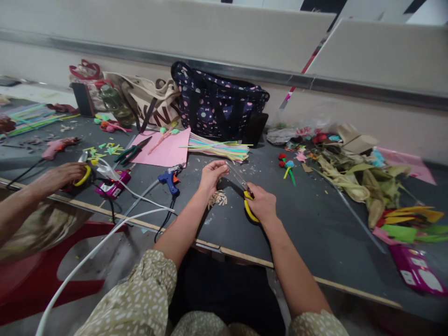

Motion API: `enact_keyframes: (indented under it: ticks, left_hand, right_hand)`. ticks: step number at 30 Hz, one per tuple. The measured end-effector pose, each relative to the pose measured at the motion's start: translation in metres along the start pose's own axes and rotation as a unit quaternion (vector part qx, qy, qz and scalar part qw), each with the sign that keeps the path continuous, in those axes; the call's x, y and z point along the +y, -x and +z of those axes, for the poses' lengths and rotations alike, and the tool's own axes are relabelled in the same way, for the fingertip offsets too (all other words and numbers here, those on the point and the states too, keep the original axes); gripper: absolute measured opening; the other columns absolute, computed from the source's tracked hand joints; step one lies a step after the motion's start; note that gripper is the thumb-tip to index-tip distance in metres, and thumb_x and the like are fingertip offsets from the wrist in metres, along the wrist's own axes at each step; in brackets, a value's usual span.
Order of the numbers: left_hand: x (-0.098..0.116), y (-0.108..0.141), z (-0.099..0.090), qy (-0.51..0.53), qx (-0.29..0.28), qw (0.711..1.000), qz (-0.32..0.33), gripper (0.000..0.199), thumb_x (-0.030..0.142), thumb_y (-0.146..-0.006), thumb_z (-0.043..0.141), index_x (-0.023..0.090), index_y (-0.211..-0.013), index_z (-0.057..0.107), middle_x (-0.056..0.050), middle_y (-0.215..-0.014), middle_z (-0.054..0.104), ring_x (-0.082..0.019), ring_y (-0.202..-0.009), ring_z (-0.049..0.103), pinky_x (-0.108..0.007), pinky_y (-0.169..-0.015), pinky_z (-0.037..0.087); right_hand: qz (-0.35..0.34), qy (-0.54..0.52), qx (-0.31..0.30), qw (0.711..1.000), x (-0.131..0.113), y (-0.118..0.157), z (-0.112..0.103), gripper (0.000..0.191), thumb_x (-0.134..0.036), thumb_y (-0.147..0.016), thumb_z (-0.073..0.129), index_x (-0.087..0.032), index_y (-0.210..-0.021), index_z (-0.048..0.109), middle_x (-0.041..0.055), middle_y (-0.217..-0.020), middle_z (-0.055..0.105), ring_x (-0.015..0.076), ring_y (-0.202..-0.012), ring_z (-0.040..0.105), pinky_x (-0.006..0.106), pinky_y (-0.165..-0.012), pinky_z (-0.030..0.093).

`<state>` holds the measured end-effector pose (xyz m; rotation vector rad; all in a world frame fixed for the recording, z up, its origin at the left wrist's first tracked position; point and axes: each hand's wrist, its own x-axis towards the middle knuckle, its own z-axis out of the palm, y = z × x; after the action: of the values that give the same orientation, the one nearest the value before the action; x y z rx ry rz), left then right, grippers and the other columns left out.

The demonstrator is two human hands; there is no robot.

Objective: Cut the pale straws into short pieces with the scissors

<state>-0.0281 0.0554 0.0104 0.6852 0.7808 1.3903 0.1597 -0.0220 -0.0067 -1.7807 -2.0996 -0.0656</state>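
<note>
My right hand [262,203] grips a pair of scissors [250,209] by the yellow handles, the blades pointing up and to the left. Close to the blade tips, my left hand [213,176] has its fingers pinched together; whatever sits between them is too small to make out. On the dark table just beneath my left hand lies a small heap of short beige pieces [219,199]. A bundle of pastel strips [219,148] rests behind both hands.
At left, a co-worker's hand [70,173] holds yellow-handled scissors. A blue glue gun [171,179], white cable [138,215], pliers [133,151] and pink sheet [180,154] lie left. Polka-dot bag [217,100] stands behind. Dried husks [360,179] and a purple power strip [418,268] are right.
</note>
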Motion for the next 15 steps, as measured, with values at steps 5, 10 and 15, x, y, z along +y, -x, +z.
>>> enact_keyframes:
  ticks: [5, 10, 15]
  left_hand:
    - [0.0010, 0.0004, 0.0009, 0.000, 0.001, 1.000, -0.003, 0.035, 0.027, -0.053, 0.084, 0.014, -0.080, 0.067, 0.000, -0.068, 0.066, -0.011, -0.062, 0.063, -0.027, -0.068, 0.052]
    - [0.0020, 0.0012, 0.0011, -0.005, 0.001, 1.000, -0.005, 0.035, 0.027, -0.053, 0.084, 0.013, -0.080, 0.067, 0.000, -0.068, 0.066, -0.011, -0.063, 0.063, -0.027, -0.069, 0.052]
    - [0.0031, 0.0010, 0.0009, -0.013, 0.006, 1.000, -0.016, 0.034, 0.026, -0.053, 0.084, 0.014, -0.079, 0.067, -0.001, -0.070, 0.067, -0.011, -0.063, 0.063, -0.027, -0.069, 0.052]
  right_hand:
    - [0.004, -0.001, -0.005, 1.000, -0.0004, -0.0004, -0.0004, 0.028, -0.027, -0.078, 0.053, -0.025, -0.104, 0.063, 0.0002, -0.091, 0.069, 0.0134, -0.076, 0.059, 0.023, -0.060, 0.033]
    - [0.005, 0.005, -0.019, 1.000, -0.0023, -0.0004, -0.0038, 0.027, -0.025, -0.078, 0.051, -0.024, -0.102, 0.063, 0.0006, -0.086, 0.068, 0.0133, -0.073, 0.058, 0.023, -0.059, 0.031]
    - [0.013, 0.004, -0.023, 1.000, -0.0021, -0.0011, -0.0049, 0.022, -0.027, -0.078, 0.052, -0.025, -0.098, 0.062, -0.0005, -0.082, 0.066, 0.0130, -0.072, 0.057, 0.024, -0.058, 0.030]
